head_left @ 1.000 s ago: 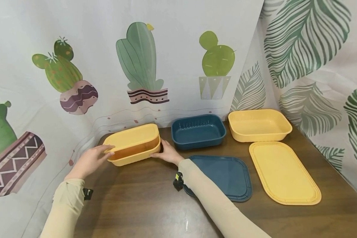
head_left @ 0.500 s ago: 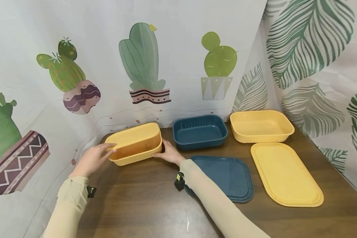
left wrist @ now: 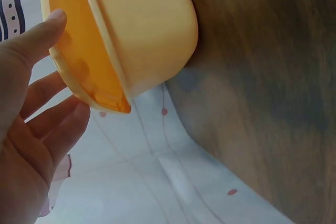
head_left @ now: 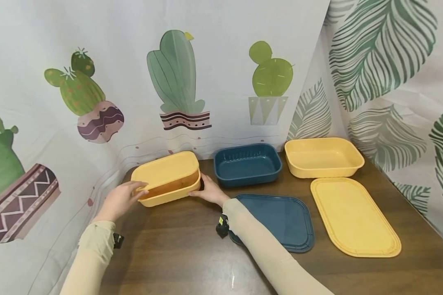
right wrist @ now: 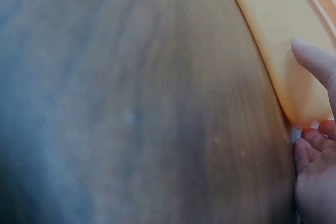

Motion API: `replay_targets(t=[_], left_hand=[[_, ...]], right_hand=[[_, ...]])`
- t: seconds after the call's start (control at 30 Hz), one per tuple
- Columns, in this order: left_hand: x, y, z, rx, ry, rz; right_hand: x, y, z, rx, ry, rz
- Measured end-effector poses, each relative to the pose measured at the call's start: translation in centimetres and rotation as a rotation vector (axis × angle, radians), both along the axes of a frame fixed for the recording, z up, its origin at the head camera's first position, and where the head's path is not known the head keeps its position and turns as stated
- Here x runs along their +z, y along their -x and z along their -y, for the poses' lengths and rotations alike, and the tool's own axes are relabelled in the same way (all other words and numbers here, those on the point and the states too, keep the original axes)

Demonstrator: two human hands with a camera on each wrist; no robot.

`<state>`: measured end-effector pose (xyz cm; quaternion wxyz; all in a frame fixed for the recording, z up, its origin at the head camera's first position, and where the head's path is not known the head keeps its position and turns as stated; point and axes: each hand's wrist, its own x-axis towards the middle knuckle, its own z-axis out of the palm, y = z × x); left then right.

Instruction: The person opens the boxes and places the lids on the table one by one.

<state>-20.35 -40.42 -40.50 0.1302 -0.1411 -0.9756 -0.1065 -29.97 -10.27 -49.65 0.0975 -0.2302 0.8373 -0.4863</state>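
At the left back of the table a yellow box (head_left: 171,198) stands beneath a matching yellow lid (head_left: 166,168). The lid is tilted, its front edge raised and leaving a gap that shows the orange-looking inside. My left hand (head_left: 121,200) pinches the lid's left end, thumb at the front edge and fingers behind, as the left wrist view shows. My right hand (head_left: 211,191) grips the box's right end, thumb on the front wall (right wrist: 294,72) and fingers curled round the end. The lid's back edge contact is hidden.
A dark blue box (head_left: 247,166) without a lid stands right of my right hand, and a larger yellow box (head_left: 324,157) stands beyond it. A dark blue lid (head_left: 280,221), partly under my right forearm, and another yellow lid (head_left: 356,217) lie flat on the table (head_left: 177,254).
The lid's front edge rose slightly, then came down, so the gap over the box is narrower than half a second ago. My left hand shifted slightly right; my right hand kept its grip.
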Motion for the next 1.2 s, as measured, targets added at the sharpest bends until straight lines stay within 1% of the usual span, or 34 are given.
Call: replay_targets(t=[0.17, 0.37, 0.53, 0.87, 1.0, 1.2], left_hand=[[-0.9, 0.5, 0.1, 0.014, -0.019, 0.0], [-1.6, 0.7, 0.3, -0.001, -0.017, -0.017], [-2.1, 1.0, 0.3, 0.004, -0.019, -0.035], [-2.5, 1.3, 0.3, 0.02, -0.017, -0.031], [-2.7, 1.6, 0.5, 0.031, -0.008, -0.029], [-2.7, 1.8, 0.6, 0.05, -0.008, -0.002]], right_hand=[[0.0, 0.0, -0.1, 0.001, 0.001, 0.007], [0.1, -0.1, 0.0, 0.001, -0.006, 0.003], [0.2, -0.1, -0.1, -0.001, 0.003, -0.001], [-0.2, 0.0, 0.0, 0.006, -0.009, -0.008], [-0.1, -0.1, -0.1, 0.002, -0.003, -0.004], [0.2, -0.3, -0.2, -0.003, -0.01, -0.003]])
